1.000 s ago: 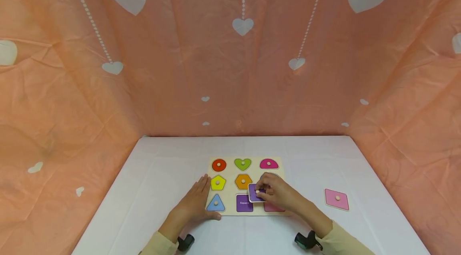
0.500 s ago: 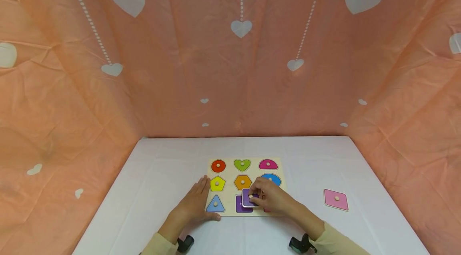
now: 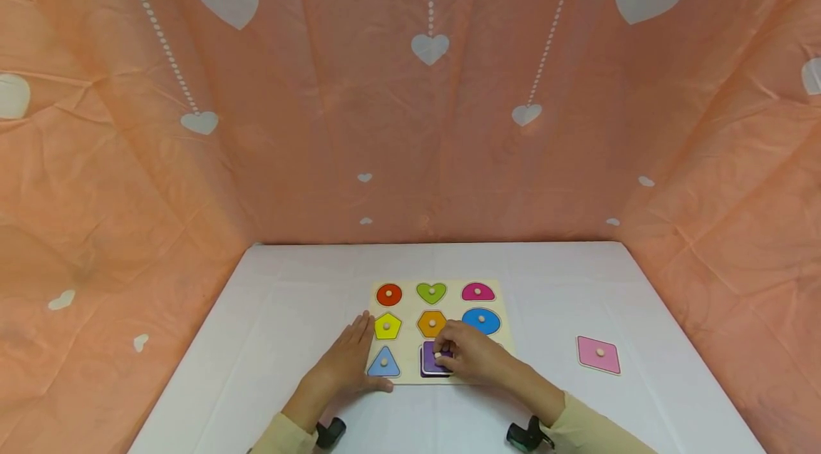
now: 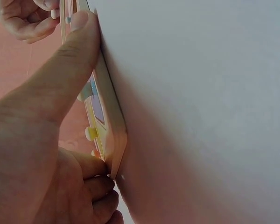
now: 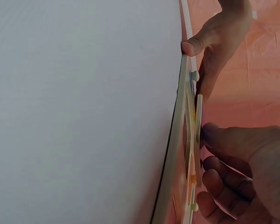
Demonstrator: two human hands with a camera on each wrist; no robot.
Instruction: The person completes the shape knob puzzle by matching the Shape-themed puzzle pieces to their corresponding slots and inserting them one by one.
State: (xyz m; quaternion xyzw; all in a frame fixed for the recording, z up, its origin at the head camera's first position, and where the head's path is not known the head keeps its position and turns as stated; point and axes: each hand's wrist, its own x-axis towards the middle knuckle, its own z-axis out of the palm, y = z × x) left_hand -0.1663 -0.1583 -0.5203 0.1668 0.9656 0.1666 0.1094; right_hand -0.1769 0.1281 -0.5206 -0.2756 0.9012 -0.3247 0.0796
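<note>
My right hand (image 3: 474, 354) pinches the small knob of a purple square puzzle piece (image 3: 428, 361) over the matching purple recess in the bottom row of a cream peg puzzle board (image 3: 409, 326). The piece lies slightly up and right of the recess, whose dark rim shows at its left and lower edges. A narrow gap between the piece (image 5: 199, 140) and the board is visible in the right wrist view. My left hand (image 3: 349, 354) braces the board's near left corner, its straight fingers along the left side and its thumb (image 4: 77, 51) against the front edge.
Other knobbed pieces sit in the board, among them a red circle (image 3: 389, 294), a green heart (image 3: 431, 292), a blue oval (image 3: 481, 321) and a blue triangle (image 3: 383, 363). A loose pink four-sided piece (image 3: 599, 354) lies on the white table (image 3: 551, 283) at right.
My right hand has carried the purple square left and toward me, from beside its recess to over it. The blue oval has come into view. My left hand has stayed put.
</note>
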